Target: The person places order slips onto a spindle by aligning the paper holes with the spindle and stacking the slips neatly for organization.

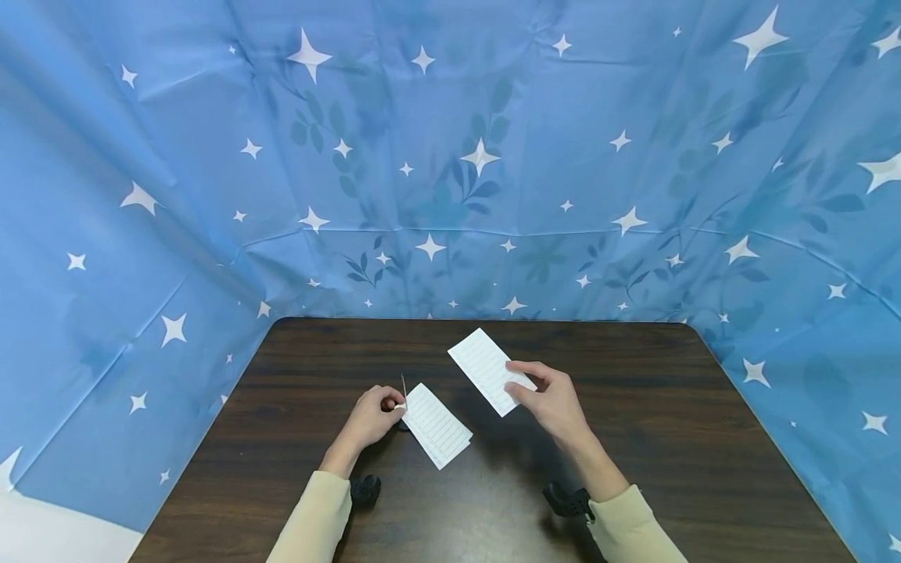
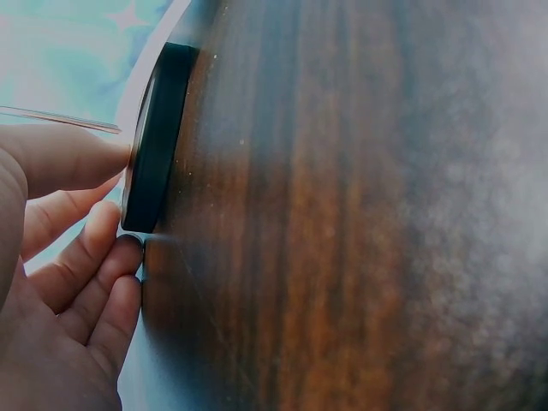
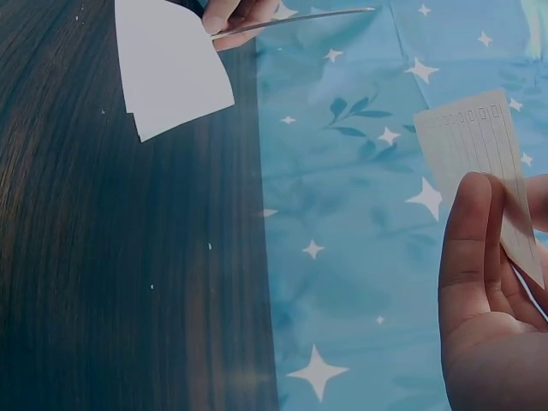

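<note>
A receipt spike with a thin upright rod (image 1: 404,389) and a round black base (image 2: 163,141) stands on the table. Lined paper slips (image 1: 435,426) lie on it at one corner, fanned slightly, and the rod sticks up from that corner. With thumb and forefinger my left hand (image 1: 373,414) pinches the slips' corner beside the rod; its other fingers curl by the base. To the right, my right hand (image 1: 552,399) holds a single lined slip (image 1: 486,367) above the table, between thumb and fingers. Printed boxes show along that slip's end in the right wrist view.
The dark wood-grain table (image 1: 633,438) has rounded far corners. Behind and beside it hangs a blue cloth (image 1: 450,195) with white stars and leaves. Black wrist straps (image 1: 568,500) sit at both cream sleeves (image 1: 629,524).
</note>
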Demonstrator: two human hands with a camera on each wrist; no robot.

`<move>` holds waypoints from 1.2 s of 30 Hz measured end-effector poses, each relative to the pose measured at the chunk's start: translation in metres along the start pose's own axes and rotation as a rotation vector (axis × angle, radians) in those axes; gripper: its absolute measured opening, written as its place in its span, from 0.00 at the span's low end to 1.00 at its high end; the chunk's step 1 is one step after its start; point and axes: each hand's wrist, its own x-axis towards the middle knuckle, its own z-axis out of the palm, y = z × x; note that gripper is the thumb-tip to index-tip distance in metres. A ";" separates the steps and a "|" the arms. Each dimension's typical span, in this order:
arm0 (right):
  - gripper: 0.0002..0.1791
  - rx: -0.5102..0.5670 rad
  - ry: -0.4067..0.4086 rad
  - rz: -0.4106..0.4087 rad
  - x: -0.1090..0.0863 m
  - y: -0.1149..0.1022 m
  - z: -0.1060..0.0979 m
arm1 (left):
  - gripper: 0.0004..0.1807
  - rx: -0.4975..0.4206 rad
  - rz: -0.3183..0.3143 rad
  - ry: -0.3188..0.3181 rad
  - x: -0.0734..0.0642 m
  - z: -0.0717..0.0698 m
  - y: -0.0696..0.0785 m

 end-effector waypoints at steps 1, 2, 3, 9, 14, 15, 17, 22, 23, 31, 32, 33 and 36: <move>0.20 -0.001 -0.001 -0.002 0.000 0.000 0.001 | 0.04 0.000 0.000 0.000 0.000 0.000 0.000; 0.20 0.000 -0.005 -0.004 0.001 0.000 0.001 | 0.04 0.000 -0.001 0.000 0.000 0.000 0.000; 0.20 -0.002 -0.008 -0.006 0.001 -0.001 0.002 | 0.04 0.000 -0.003 -0.001 0.000 0.000 0.001; 0.20 0.001 -0.017 -0.013 0.001 -0.003 0.005 | 0.04 0.008 -0.007 -0.001 0.000 0.000 0.002; 0.20 0.014 -0.024 -0.030 0.001 -0.005 0.006 | 0.04 0.009 -0.001 0.004 0.000 -0.001 0.002; 0.21 0.020 -0.028 -0.034 0.001 -0.006 0.007 | 0.04 0.008 0.000 0.004 0.000 -0.001 0.002; 0.20 0.027 -0.033 -0.037 0.002 -0.006 0.008 | 0.03 0.004 0.001 0.002 0.000 -0.001 0.002; 0.20 0.042 -0.051 -0.041 0.004 -0.008 0.012 | 0.03 -0.009 -0.005 -0.009 -0.001 -0.002 0.002; 0.20 0.043 -0.054 -0.043 0.005 -0.009 0.013 | 0.03 -0.010 -0.005 -0.010 -0.001 -0.002 0.002; 0.20 0.029 -0.064 -0.043 0.008 -0.011 0.018 | 0.03 -0.015 -0.002 -0.004 -0.002 -0.002 0.002; 0.20 0.028 -0.067 -0.042 0.008 -0.011 0.019 | 0.03 -0.014 -0.002 -0.004 -0.002 -0.002 0.003; 0.20 0.027 -0.070 -0.040 0.008 -0.012 0.020 | 0.03 -0.012 -0.002 -0.003 -0.001 -0.002 0.003; 0.20 0.032 -0.080 -0.040 0.009 -0.013 0.023 | 0.03 -0.005 0.001 0.000 -0.001 -0.002 0.002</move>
